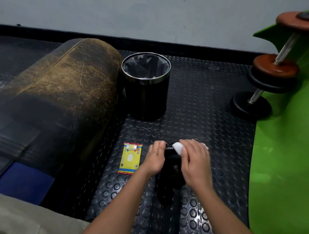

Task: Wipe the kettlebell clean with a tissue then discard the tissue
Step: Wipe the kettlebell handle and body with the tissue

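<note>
Head view: kettlebell (172,167) mostly hidden between left hand (155,158) gripping, right hand (194,163) fingers clutching tissue (178,145).

Both forearms bare to the frame edge, no sleeves, watch or rings; beige trouser leg (11,216) lower left

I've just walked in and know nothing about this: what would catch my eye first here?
Probably the two hands at bottom centre: the right hand presses a white tissue onto a black kettlebell while the left hand steadies it. A bright green mat fills the right side, and a black bin stands just beyond.
</note>
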A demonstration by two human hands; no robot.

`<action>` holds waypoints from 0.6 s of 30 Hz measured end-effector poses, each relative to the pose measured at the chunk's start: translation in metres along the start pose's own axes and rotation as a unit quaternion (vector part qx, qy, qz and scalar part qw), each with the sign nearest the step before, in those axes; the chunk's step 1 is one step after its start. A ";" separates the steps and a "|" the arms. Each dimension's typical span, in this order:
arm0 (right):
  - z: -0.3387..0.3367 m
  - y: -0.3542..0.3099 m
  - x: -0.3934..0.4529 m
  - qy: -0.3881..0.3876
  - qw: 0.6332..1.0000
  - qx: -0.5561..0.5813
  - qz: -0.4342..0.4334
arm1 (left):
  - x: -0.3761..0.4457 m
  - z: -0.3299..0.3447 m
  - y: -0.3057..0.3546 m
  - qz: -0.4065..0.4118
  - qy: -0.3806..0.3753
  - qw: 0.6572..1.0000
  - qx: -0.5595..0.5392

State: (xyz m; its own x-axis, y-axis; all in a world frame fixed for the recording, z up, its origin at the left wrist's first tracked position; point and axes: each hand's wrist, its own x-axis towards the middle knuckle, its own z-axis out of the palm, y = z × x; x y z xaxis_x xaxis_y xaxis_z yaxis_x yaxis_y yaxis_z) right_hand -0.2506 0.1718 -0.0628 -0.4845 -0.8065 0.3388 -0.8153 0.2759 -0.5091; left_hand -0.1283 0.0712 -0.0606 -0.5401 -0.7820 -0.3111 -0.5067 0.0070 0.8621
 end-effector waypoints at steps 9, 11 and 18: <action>-0.003 -0.007 0.036 -0.036 0.966 -0.009 0.254 | -0.001 -0.001 0.002 -0.003 -0.011 1.000 -0.015; -0.002 -0.023 0.032 -0.027 0.983 -0.104 0.152 | 0.000 0.000 0.002 -0.003 -0.007 1.000 -0.013; -0.003 -0.006 0.010 -0.040 0.998 -0.040 -0.030 | -0.001 -0.001 -0.001 0.000 -0.012 1.000 -0.007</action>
State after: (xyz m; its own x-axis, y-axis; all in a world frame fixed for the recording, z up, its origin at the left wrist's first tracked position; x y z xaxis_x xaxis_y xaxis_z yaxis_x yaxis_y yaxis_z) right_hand -0.2516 0.1639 -0.0536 -0.4101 -0.8613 0.2999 -0.8658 0.2642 -0.4249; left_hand -0.1273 0.0713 -0.0607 -0.5559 -0.7668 -0.3208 -0.4973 -0.0025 0.8676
